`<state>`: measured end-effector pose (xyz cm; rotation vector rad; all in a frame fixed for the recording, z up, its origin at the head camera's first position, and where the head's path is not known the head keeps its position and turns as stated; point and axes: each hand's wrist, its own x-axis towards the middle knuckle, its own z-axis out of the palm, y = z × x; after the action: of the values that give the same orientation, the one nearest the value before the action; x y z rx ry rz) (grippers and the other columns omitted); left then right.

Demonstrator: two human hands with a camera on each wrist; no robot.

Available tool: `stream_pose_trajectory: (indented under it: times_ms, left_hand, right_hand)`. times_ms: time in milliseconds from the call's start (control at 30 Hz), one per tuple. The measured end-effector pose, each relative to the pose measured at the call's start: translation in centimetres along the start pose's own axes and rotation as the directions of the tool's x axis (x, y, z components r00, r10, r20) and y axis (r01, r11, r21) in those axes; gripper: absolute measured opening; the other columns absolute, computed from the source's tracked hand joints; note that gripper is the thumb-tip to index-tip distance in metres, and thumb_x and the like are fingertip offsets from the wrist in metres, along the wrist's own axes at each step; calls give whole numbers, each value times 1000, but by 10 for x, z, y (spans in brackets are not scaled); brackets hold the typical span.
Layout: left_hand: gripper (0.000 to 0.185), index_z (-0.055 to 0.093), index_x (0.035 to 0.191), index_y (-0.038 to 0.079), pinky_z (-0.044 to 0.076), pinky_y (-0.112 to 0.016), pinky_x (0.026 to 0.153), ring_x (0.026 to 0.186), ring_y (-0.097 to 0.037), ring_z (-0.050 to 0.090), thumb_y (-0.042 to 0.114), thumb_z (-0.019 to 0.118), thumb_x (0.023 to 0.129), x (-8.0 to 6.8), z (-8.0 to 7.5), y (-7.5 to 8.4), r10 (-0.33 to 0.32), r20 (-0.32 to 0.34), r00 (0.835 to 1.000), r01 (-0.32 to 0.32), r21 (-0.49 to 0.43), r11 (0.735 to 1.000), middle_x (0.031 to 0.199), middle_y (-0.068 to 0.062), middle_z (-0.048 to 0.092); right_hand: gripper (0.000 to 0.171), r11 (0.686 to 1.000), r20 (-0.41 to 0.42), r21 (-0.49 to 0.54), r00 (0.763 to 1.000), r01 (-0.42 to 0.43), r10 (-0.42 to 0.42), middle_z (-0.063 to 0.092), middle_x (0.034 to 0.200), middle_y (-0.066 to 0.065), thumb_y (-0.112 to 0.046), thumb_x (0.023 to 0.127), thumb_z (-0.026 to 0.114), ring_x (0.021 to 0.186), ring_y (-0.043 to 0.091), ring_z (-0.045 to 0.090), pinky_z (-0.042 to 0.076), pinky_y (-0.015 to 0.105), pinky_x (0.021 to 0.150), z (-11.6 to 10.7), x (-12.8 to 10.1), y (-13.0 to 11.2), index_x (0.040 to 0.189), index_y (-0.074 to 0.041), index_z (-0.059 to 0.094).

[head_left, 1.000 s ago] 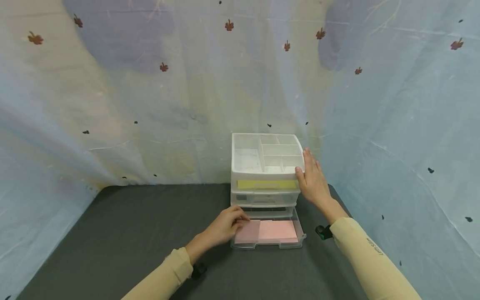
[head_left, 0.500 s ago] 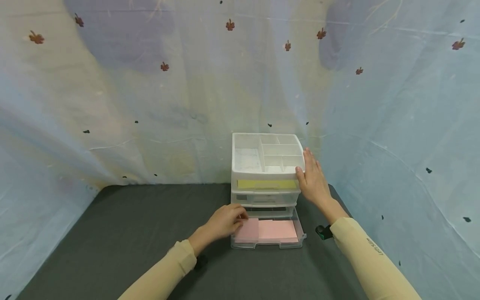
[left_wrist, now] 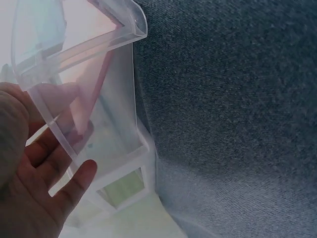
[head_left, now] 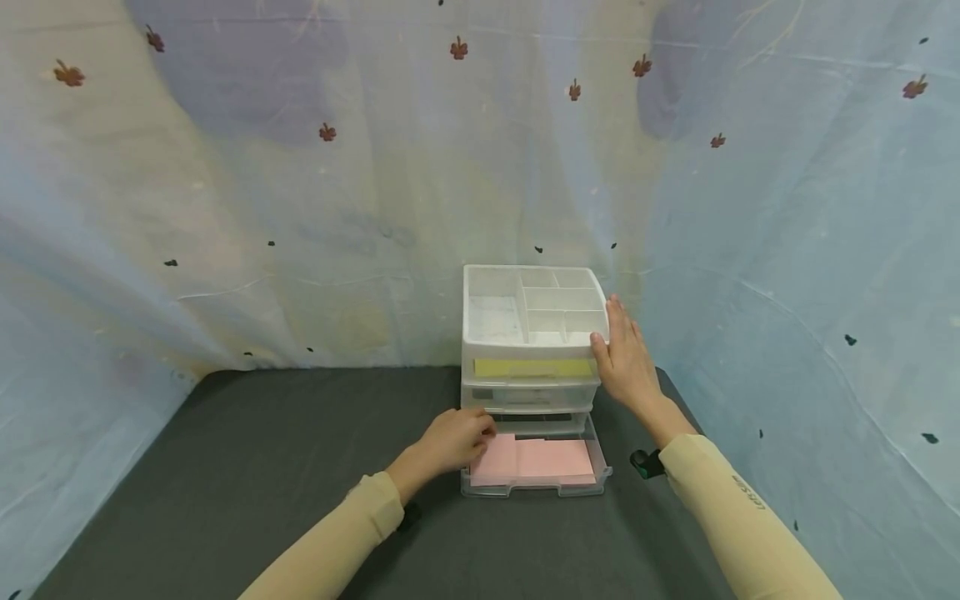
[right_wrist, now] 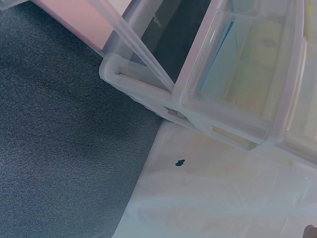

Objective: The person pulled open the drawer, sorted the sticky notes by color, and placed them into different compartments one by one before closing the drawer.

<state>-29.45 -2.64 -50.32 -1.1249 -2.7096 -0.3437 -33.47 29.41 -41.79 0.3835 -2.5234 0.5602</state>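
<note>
A white drawer organizer [head_left: 536, 340] stands on the dark table, its clear bottom drawer [head_left: 536, 492] pulled out. Two pink sticky note pads lie side by side in that drawer. At the drawer's left side my left hand [head_left: 453, 440] pinches the left pink pad [head_left: 495, 461], whose far edge looks slightly raised. The right pink pad [head_left: 557, 461] is untouched. Through the clear plastic in the left wrist view, my fingers [left_wrist: 81, 178] show beside the pad. My right hand [head_left: 628, 367] rests with straight fingers against the organizer's upper right side.
Above the open drawer are closed drawers, the upper one holding something yellow-green [head_left: 532, 367]. The organizer's top has divided compartments [head_left: 562, 300]. A patterned curtain [head_left: 375, 192] hangs behind and at both sides. The dark table [head_left: 300, 467] stretches to the left.
The left pink pad has shifted slightly toward the back of the drawer and looks lighter. My left hand has moved a little with it. The right hand stays in place.
</note>
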Motion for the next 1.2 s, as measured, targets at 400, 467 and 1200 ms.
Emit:
stream_pose_trajectory:
  times_ms: [400, 467, 1200]
  left_hand:
    - [12, 82, 106, 19, 57, -32, 75, 92, -15, 69, 21, 73, 97, 5, 5, -3, 37, 88, 995, -45, 86, 995, 102, 3, 72]
    - [12, 82, 106, 19, 57, -32, 75, 94, -15, 69, 21, 73, 98, 5, 5, -4, 49, 92, 995, -57, 83, 995, 103, 3, 73]
    - [20, 79, 117, 14, 57, -38, 92, 108, -19, 69, 22, 70, 101, -2, 2, -4, 63, 80, 995, -60, -41, 997, 116, -1, 73]
  right_hand:
    - [69, 1000, 3, 7, 1000, -6, 6, 11, 173, 19, -37, 113, 33, 157, 43, 17, 10, 58, 127, 1, 0, 1, 165, 2, 10]
    - [69, 1000, 1, 7, 1000, -5, 5, 11, 173, 19, -37, 113, 33, 157, 42, 16, 10, 58, 127, 1, 1, 1, 165, 1, 10]
    - [69, 1000, 9, 16, 1000, -16, 16, 10, 173, 19, -38, 113, 32, 157, 43, 17, 11, 58, 127, -1, 0, -2, 165, 2, 11]
